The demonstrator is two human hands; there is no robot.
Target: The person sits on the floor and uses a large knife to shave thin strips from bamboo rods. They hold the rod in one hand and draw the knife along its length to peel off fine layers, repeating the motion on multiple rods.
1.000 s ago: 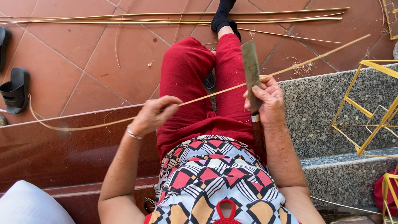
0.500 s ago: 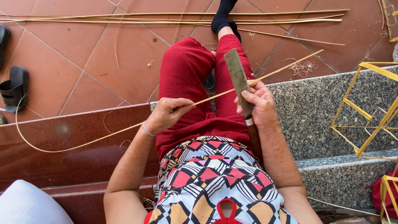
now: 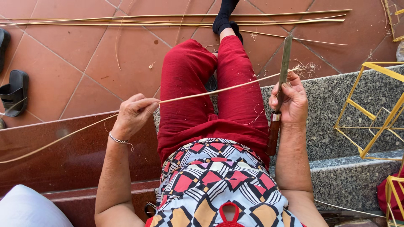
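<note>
Left hand point(image 3: 134, 113): pinched shut on the strip point(image 3: 198, 93), which trails off past the left knee.
Right hand point(image 3: 292, 103): clamped round the knife point(image 3: 283, 73), blade up, edge against the strip.
Done: shavings point(image 3: 309, 68) on the step, perhaps from this strip.
Left: the strip's long left run looks unscraped; more canes point(image 3: 176, 19) lie on the floor.

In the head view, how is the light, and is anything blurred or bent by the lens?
Head view: soft, even daylight with no hard shadows; the polished dark red step shows faint glare. The left hand, right hand, knife and bamboo strip are sharp. The white cushion at the lower corner looks soft. Wide-angle lens bends the tile lines slightly.
</note>
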